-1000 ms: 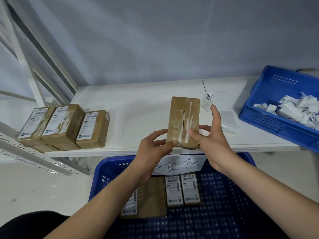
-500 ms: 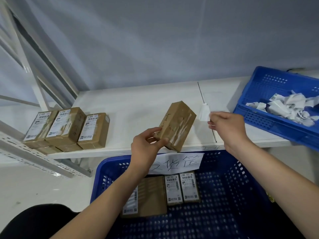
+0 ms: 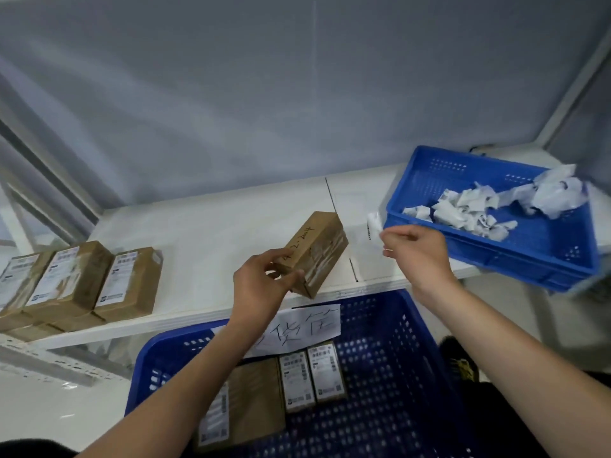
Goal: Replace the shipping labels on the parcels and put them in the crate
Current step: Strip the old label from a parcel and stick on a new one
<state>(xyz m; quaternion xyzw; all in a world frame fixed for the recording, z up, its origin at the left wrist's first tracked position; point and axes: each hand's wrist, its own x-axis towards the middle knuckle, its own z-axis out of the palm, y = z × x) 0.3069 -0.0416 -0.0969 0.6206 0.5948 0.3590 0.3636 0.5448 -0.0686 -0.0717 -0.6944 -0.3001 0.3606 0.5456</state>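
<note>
Now, from the head view, the left hand grips the brown cardboard parcel above the white shelf, while the right hand pinches a peeled white label scrap beside the small blue plastic bin. Best release it well over the rim, keeping the parcel steady.

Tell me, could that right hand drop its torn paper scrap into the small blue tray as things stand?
Probably yes. The right hand, pinching the torn label scrap, is just beside the small blue tray's near-left corner. The tray is open-topped and holds only crumpled labels, and nothing stands between.
</note>
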